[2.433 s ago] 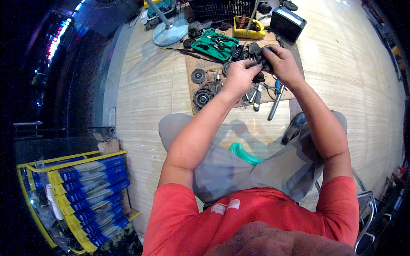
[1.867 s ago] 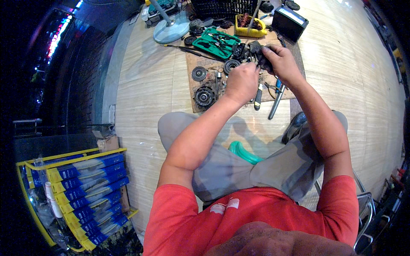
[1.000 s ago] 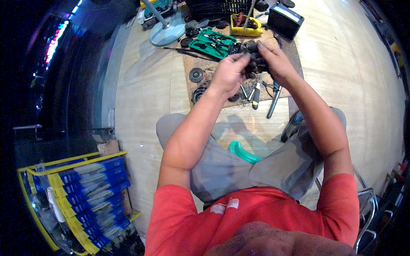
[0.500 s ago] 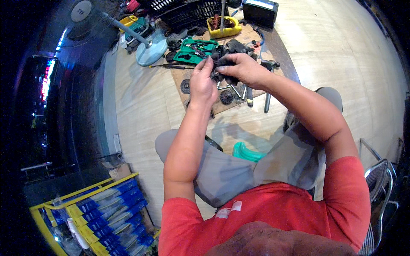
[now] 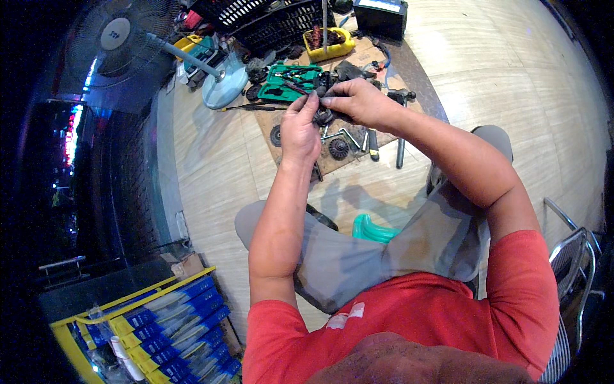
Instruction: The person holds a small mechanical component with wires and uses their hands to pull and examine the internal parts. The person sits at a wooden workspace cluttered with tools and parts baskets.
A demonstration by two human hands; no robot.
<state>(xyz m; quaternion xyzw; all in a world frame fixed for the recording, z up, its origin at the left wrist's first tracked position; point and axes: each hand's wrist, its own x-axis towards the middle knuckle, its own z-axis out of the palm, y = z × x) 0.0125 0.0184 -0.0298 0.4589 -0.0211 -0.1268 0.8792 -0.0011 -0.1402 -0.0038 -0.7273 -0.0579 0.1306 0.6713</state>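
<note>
My left hand (image 5: pixel 302 128) is closed around a dark, grimy part (image 5: pixel 325 115), with the thumb pointing up along it. My right hand (image 5: pixel 358 102) pinches the same part from the right, thumb and forefinger at its top; the part's shape is partly hidden by fingers. Below lies a cardboard mat (image 5: pixel 294 160) with a ribbed black disc (image 5: pixel 338 149), bent metal keys (image 5: pixel 350 139), a black-and-yellow handled tool (image 5: pixel 373 146) and a flat dark disc (image 5: pixel 275 135). Behind my hands is an open green tool case (image 5: pixel 293 75); right of them lies a hammer-like tool (image 5: pixel 401 96).
A standing fan (image 5: pixel 222 89) is at upper left, beside a black crate (image 5: pixel 268 32), yellow container (image 5: pixel 342 48) and battery (image 5: pixel 380 25). A green plastic stool (image 5: pixel 371 230) sits between my knees. A yellow rack of boxes (image 5: pixel 160 320) stands lower left; a metal chair (image 5: pixel 572 269) is at right.
The view has swung, bringing the fan into sight. My hands now sit further left in the picture and closer together, turned on the dark part, which my right hand grips from above.
</note>
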